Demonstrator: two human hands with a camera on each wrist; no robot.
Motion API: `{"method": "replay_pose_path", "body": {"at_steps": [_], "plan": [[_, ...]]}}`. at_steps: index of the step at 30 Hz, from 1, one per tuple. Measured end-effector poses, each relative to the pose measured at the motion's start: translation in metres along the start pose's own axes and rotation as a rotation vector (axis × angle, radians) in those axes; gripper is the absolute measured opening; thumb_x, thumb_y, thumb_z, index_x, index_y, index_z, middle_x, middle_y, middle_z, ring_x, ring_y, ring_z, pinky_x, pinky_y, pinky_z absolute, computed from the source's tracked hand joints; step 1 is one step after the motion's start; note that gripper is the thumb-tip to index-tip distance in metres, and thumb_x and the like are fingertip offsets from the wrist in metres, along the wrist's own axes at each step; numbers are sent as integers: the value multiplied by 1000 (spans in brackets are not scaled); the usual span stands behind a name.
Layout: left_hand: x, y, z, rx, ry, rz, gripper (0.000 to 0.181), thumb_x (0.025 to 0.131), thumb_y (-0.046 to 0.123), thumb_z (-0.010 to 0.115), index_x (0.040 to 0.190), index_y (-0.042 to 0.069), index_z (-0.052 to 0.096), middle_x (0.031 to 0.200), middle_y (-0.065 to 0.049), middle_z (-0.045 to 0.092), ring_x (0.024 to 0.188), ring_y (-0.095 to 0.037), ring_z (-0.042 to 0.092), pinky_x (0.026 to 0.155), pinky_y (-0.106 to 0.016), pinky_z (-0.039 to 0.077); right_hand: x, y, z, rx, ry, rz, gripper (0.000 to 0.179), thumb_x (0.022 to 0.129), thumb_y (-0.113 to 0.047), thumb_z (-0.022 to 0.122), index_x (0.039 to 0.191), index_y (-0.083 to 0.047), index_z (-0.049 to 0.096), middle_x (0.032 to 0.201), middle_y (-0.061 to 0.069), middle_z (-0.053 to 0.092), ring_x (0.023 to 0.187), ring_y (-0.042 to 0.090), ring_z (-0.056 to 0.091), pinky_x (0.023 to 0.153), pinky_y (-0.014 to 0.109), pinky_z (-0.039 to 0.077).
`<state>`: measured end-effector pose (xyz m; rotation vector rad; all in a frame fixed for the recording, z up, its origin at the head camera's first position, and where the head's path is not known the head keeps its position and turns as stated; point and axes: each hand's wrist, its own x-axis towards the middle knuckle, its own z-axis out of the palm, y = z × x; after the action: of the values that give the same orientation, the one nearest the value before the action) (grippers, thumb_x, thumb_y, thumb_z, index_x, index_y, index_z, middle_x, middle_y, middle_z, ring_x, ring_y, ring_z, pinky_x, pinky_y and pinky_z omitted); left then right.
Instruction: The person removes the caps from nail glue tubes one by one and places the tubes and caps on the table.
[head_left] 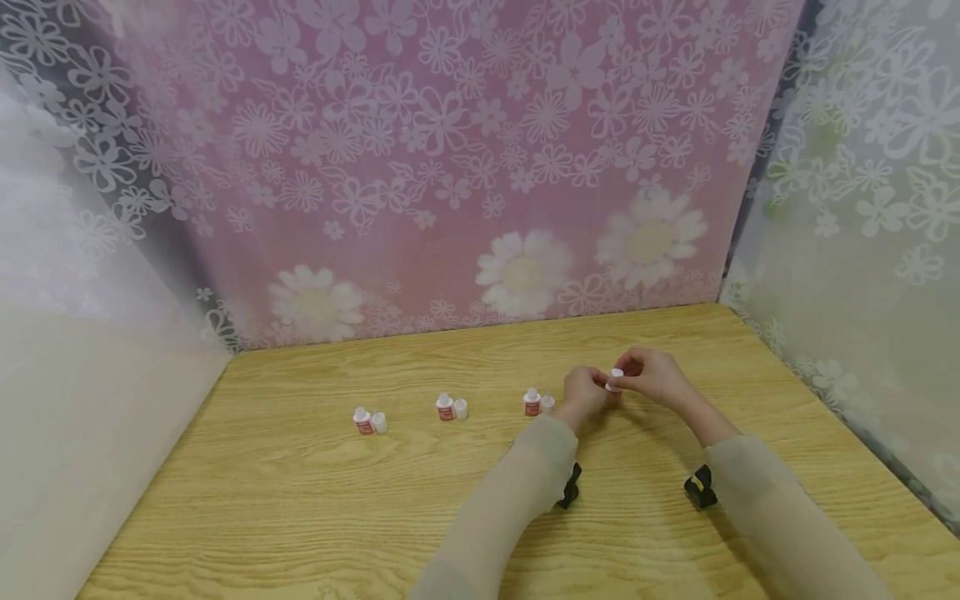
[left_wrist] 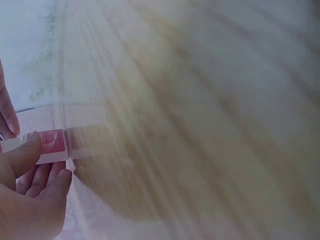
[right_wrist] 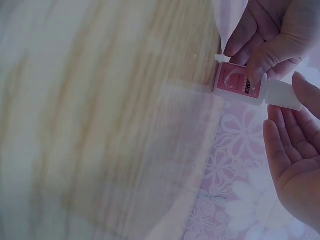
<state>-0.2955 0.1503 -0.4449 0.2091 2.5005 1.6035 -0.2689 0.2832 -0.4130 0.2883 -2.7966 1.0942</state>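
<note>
Held bottle [right_wrist: 239,83]: pink-red label, white cap [right_wrist: 283,95]; three further bottles [head_left: 446,407] on the table show white bodies with red labels. Table [head_left: 300,500]: light wood grain; backdrop [head_left: 450,167]: pink with white flower print; sleeves [head_left: 517,492]: beige.

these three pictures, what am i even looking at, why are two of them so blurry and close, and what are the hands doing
No machine here: a person works with two bare hands at a wooden table screened by flowered curtains. The wide picture comes from a camera on the head, looking down. The two close, blurry ones come from cameras strapped to each wrist.

The left hand pinches a small bottle with a pink label. The right hand holds its white cap at the top end.

On the table stand three more little bottles, at left, middle and nearest the hands, each with a loose white cap beside it.
</note>
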Motion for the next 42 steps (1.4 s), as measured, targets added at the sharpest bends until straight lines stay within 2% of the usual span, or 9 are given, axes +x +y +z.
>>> {"method": "replay_pose_path", "body": {"at_steps": [12, 17, 24, 28, 32, 35, 38, 42], "plan": [[8, -4, 0, -10, -22, -25, 14, 63, 9, 80, 72, 9, 70, 60, 5, 59, 59, -6, 49, 57, -22, 42, 2, 1, 0, 25, -23, -43, 19, 78, -16, 69, 88, -1, 62, 81, 6, 61, 78, 23, 57, 66, 36, 45], [8, -3, 0, -8, -20, -24, 14, 61, 7, 81, 71, 9, 70, 60, 5, 59, 59, -6, 49, 56, -21, 42, 3, 2, -2, 78, -64, -68, 19, 80, -11, 66, 91, 3, 61, 84, 8, 61, 82, 25, 58, 69, 37, 45], [10, -5, 2, -17, -13, -51, 15, 61, 8, 81, 70, 9, 69, 60, 5, 57, 59, -7, 48, 56, -23, 41, 4, 5, -4, 153, -140, -61, 17, 83, -5, 61, 96, 6, 60, 90, 13, 61, 84, 26, 57, 69, 36, 47], [10, -5, 3, -26, -5, -58, 16, 61, 7, 81, 69, 9, 68, 61, 5, 57, 59, -8, 48, 57, -23, 42, 4, 7, -4, 181, -156, -59, 20, 84, -2, 58, 101, 8, 59, 96, 18, 60, 88, 29, 57, 71, 37, 47], [7, -3, 1, -24, -5, -62, 15, 61, 6, 81, 69, 9, 68, 62, 5, 57, 60, -7, 48, 58, -24, 42, 3, 10, -3, 167, -148, -51, 29, 83, -9, 62, 106, 8, 57, 99, 19, 59, 92, 31, 56, 73, 39, 46], [4, -1, 0, -7, -1, -57, 14, 61, 6, 81, 68, 9, 69, 61, 5, 57, 60, -6, 47, 58, -23, 41, 4, 12, -1, 140, -120, -34, 36, 80, -18, 67, 104, 7, 56, 96, 15, 60, 91, 30, 56, 71, 38, 46], [2, 1, -1, -1, 2, -57, 13, 62, 8, 81, 67, 9, 69, 61, 5, 57, 61, -6, 48, 58, -22, 41, 5, 13, 1, 108, -91, -9, 35, 76, -24, 71, 96, 2, 58, 88, 9, 59, 83, 24, 57, 67, 35, 45], [1, 3, -2, -9, 2, -74, 12, 63, 10, 80, 67, 10, 69, 63, 5, 57, 63, -8, 49, 60, -25, 43, 5, 10, 1, 83, -76, 12, 27, 75, -23, 72, 88, -3, 58, 81, 5, 58, 76, 19, 55, 64, 33, 44]]}}
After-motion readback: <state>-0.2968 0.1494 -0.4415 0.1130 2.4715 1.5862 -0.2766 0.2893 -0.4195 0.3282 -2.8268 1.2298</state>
